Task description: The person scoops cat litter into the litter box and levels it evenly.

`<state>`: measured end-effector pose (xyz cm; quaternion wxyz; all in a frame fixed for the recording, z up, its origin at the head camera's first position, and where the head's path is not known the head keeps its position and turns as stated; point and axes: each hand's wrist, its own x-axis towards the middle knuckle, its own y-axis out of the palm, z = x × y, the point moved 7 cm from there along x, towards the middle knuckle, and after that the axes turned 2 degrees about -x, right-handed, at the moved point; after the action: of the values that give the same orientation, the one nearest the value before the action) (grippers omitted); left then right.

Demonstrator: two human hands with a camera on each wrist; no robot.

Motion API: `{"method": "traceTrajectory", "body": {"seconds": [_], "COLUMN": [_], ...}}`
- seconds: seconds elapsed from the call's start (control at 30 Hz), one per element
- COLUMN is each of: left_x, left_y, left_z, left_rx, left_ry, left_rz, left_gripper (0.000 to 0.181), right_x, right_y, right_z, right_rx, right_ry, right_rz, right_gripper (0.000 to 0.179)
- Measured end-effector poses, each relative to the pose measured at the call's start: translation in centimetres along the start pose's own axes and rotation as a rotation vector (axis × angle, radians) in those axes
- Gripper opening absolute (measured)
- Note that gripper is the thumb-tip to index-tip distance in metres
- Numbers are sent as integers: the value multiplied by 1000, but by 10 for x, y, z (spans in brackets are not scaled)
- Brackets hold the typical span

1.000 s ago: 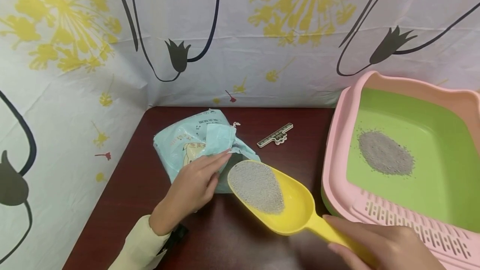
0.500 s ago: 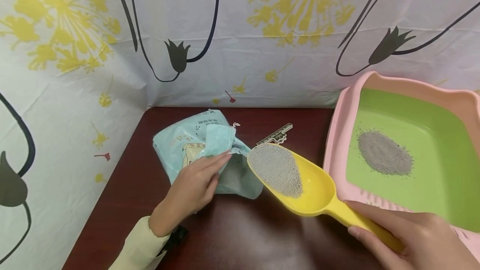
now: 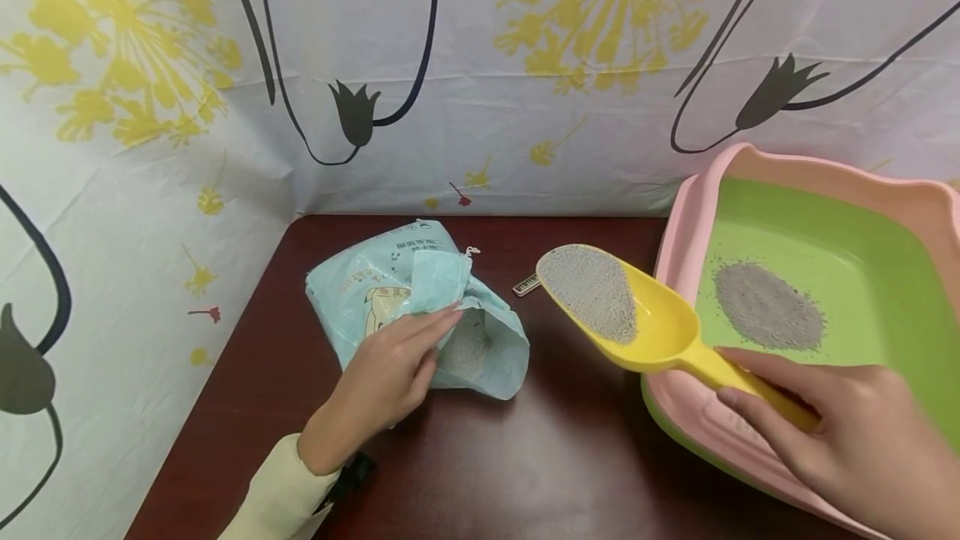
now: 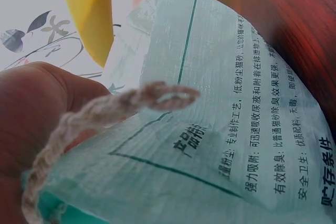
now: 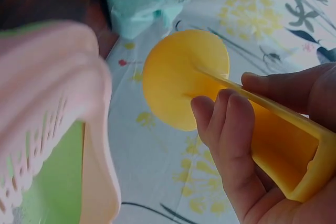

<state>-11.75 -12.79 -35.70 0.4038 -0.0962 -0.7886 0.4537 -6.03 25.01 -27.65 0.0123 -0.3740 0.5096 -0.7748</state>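
My right hand [image 3: 847, 423] grips the handle of a yellow scoop [image 3: 667, 327], fingers curled round it in the right wrist view. Grey cat litter [image 3: 588, 290] fills the front of the scoop, which hangs between the bag and the litter box. The pale blue cat litter bag [image 3: 360, 273] lies on the table with its mouth toward the right, and litter [image 3: 467, 348] shows inside. At the upper edge of that mouth, my left hand [image 3: 386, 365] pinches the bag. A twisted cord [image 4: 105, 111] crosses the left wrist view in front of the printed bag [image 4: 210, 103].
To the right stands a litter box with a pink rim [image 3: 690, 232] and green base; a patch of grey litter [image 3: 768, 307] lies in it. A ruler-shaped clip [image 3: 527, 285] lies behind the scoop, partly hidden. Patterned cloth [image 3: 480, 65] hangs behind the dark red table [image 3: 480, 457].
My right hand has carried the loaded scoop up and to the right, away from the bag's mouth toward the litter box. The left hand has stayed on the bag.
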Motion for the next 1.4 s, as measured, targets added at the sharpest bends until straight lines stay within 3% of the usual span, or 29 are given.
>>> {"method": "traceTrajectory", "body": {"seconds": [0.33, 0.63, 0.8, 0.9, 1.1, 1.4], "left_x": [1, -1, -1, -1, -2, -5], "left_y": [2, 2, 3, 3, 3, 2], "left_z": [0, 0, -1, -2, -2, -1], "left_rx": [-4, -10, -10, -10, -15, -19], "left_ry": [-1, -5, -11, -18, -31, -29], "left_rz": [10, 6, 12, 20, 26, 25], "left_gripper": [55, 55, 54, 54, 53, 54], "right_x": [6, 0, -13, -20, -29, -58], "right_y": [-7, -11, -6, -5, -9, -14], "right_z": [-36, -66, -89, -101, -120, -154], "right_rx": [-69, -105, 75, 176, 362, 347], "right_ry": [102, 241, 418, 484, 524, 686], "right_rz": [-42, -16, 1, -22, -112, -169], "right_gripper": [34, 32, 31, 24, 73, 68]}}
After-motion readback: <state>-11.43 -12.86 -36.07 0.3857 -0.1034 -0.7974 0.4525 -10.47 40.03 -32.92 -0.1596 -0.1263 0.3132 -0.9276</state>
